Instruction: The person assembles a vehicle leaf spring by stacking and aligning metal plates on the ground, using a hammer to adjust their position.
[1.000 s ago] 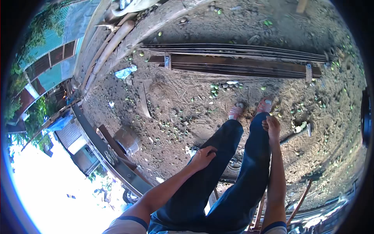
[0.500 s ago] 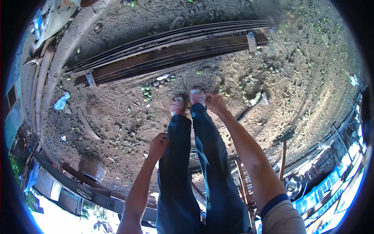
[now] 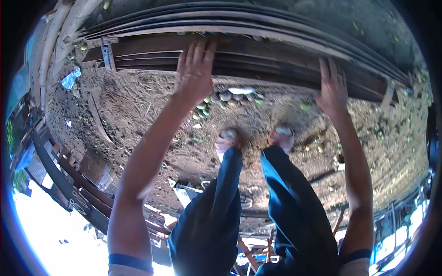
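My left hand [image 3: 195,71] lies with its fingers stretched over the long brown metal bars [image 3: 262,53]. Further along the same bars, my right hand [image 3: 333,87] also has its fingers extended across the top. Both thumbs are on the near side, and neither hand is wrapped round a bar. Whether the fingertips hook over a far edge is hard to make out. The bars lie side by side on a grey-blue support [image 3: 108,55] at the left and another support [image 3: 389,94] at the right. Behind them runs a bundle of thin dark lengths [image 3: 276,18].
My feet in sandals [image 3: 281,135] stand on sandy ground just before the bars. Small green fruits [image 3: 202,108] and stones [image 3: 225,96] lie between. A light blue scrap [image 3: 71,79] is at the left, a cardboard box [image 3: 95,169] at lower left.
Both hands have moved from beside my legs forward onto the brown bars. The bars appear closer, and my feet stand further apart.
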{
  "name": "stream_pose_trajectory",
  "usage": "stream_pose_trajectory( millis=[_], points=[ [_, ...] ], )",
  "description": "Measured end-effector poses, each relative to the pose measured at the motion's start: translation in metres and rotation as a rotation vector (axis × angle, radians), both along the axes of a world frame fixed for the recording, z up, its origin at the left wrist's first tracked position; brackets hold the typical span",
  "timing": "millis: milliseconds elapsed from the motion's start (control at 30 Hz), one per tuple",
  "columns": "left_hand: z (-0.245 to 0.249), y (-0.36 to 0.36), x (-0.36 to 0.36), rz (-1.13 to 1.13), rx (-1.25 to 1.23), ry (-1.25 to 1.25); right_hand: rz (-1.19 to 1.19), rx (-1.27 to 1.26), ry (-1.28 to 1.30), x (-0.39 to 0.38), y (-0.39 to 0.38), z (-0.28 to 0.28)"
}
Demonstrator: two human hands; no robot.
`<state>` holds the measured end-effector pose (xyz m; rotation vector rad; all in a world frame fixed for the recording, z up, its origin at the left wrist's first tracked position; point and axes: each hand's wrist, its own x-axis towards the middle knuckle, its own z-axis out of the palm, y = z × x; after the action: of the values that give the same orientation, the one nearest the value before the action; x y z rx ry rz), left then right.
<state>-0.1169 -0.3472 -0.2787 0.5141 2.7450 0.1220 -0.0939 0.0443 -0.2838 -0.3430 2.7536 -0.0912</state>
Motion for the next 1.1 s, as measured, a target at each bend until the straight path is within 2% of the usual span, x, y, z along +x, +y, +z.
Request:
stream_pose_trajectory(
  millis=[33, 100, 167, 233, 300, 367, 433, 500, 533, 633, 667, 733, 933, 1033, 1100],
  points=[
    [-0.007, 0.0, -0.002, -0.033, -0.072, -0.019, 0.001, 0.047, 0.008, -0.002, -0.004, -0.005],
    [-0.008, -0.003, -0.009, -0.046, -0.063, -0.089, -0.091, 0.052, -0.154, -0.007, -0.011, 0.003],
    [-0.008, -0.005, -0.018, -0.057, -0.049, -0.186, -0.084, 0.059, -0.193, -0.015, -0.013, 0.008],
    [0.008, 0.0, -0.038, -0.126, -0.137, -0.35, -0.042, 0.038, -0.222, -0.021, -0.013, 0.013],
    [0.018, -0.011, -0.048, -0.106, -0.124, -0.287, 0.024, 0.098, -0.124, -0.007, -0.014, 0.008],
    [0.01, -0.01, -0.036, -0.118, -0.076, -0.262, 0.067, 0.048, -0.035, 0.003, -0.022, 0.019],
    [0.0, -0.016, -0.015, -0.155, 0.127, 0.032, 0.081, 0.0, 0.063, 0.019, -0.027, 0.016],
    [-0.018, -0.023, 0.016, -0.207, 0.269, 0.232, 0.081, -0.032, 0.159, 0.033, -0.03, 0.003],
    [-0.017, -0.024, 0.032, -0.158, 0.347, 0.313, 0.133, -0.05, 0.148, 0.037, -0.028, -0.004],
    [-0.026, -0.03, 0.054, -0.101, 0.364, 0.483, 0.185, -0.061, 0.13, 0.038, -0.044, 0.015],
    [-0.02, -0.025, 0.056, -0.076, 0.367, 0.494, 0.201, -0.057, 0.21, 0.042, -0.047, 0.01],
    [-0.015, -0.015, 0.056, -0.017, 0.305, 0.331, 0.229, -0.051, 0.302, 0.044, -0.052, 0.006],
    [-0.017, -0.012, 0.052, -0.075, 0.233, 0.407, 0.218, 0.048, 0.264, 0.042, -0.051, 0.0],
    [-0.015, -0.015, 0.049, -0.116, 0.199, 0.443, 0.263, 0.014, 0.28, 0.042, -0.048, 0.005],
    [-0.012, -0.023, 0.059, -0.134, 0.194, 0.452, 0.316, -0.018, 0.195, 0.053, -0.048, 0.008]
  ],
)
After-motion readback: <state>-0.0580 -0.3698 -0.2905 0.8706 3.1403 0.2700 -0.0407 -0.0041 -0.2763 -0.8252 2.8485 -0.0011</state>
